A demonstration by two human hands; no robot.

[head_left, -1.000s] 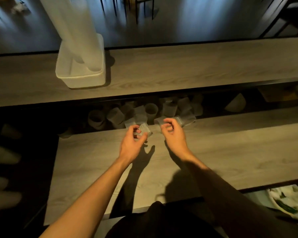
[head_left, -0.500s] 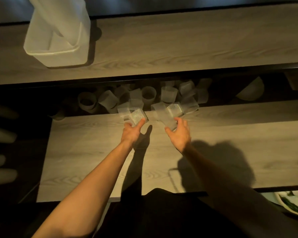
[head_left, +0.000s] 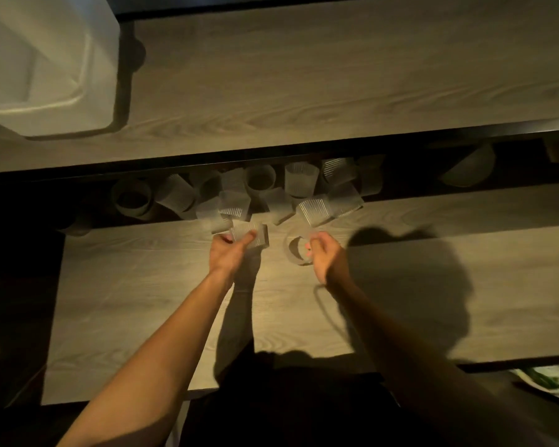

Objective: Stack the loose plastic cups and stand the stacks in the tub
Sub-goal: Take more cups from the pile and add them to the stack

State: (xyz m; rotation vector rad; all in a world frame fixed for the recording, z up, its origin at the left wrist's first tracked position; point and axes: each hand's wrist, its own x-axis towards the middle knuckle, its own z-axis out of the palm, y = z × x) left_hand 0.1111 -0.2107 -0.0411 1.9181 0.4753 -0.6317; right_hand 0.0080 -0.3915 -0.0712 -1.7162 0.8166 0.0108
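Two dim wood-grain counters (head_left: 336,75), dark gap (head_left: 29,201) between.

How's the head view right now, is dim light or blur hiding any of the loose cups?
Head view: dim overall; loose cups in the dark gap are faint and softly blurred; a hard shadow covers the table beside the right hand; the tub looks bright, smeared.

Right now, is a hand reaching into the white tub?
No, the left hand grips a ribbed cup and the right hand grips a second cup, both well short of the tub.
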